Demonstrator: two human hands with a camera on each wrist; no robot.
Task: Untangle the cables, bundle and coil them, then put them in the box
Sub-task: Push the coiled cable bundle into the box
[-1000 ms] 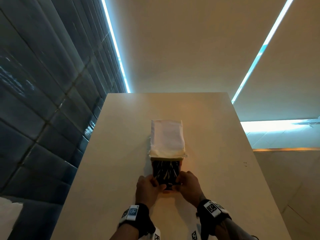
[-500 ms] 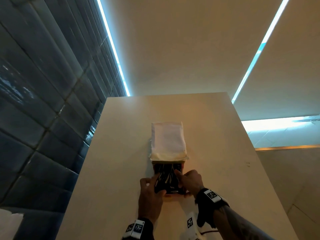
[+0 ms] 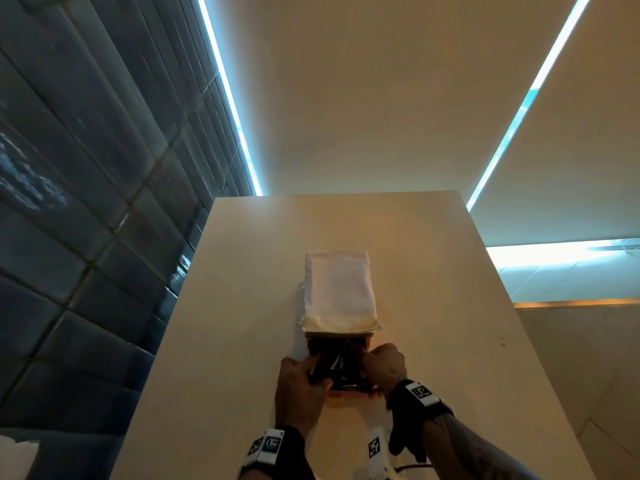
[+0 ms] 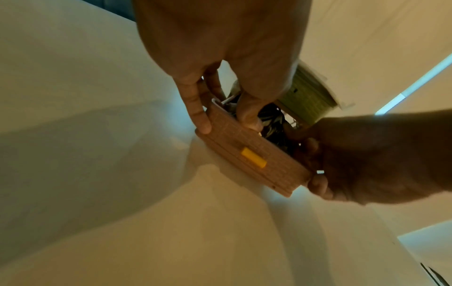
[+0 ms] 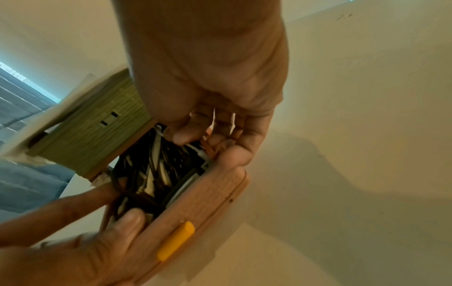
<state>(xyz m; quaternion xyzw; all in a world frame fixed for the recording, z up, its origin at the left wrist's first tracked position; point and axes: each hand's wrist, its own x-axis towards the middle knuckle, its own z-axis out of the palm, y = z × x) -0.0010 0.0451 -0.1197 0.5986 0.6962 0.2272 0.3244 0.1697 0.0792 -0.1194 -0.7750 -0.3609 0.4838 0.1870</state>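
Note:
A peach box (image 3: 349,389) with a yellow latch (image 4: 253,160) stands open on the table, its lid (image 3: 339,289) raised at the far side. Black and white cables (image 3: 337,362) fill it. My left hand (image 3: 301,379) grips the near left corner, thumb (image 4: 247,114) inside on the cables, fingers outside the wall. My right hand (image 3: 384,365) holds the right side, thumb (image 5: 181,133) down on the cables (image 5: 151,174). In the right wrist view the lid (image 5: 97,135) shows a green underside and the box wall (image 5: 203,197) lies below my fingers.
The box sits mid-width on a long pale table (image 3: 433,341). A dark padded wall (image 3: 86,237) runs along the left, and a tiled floor (image 3: 571,375) drops away past the right edge. A thin dark cord (image 3: 412,466) lies near my right wrist.
Both hands have slid from the box's near edge up along its sides, and the thumbs now press into the cables. The head view has tilted up slightly.

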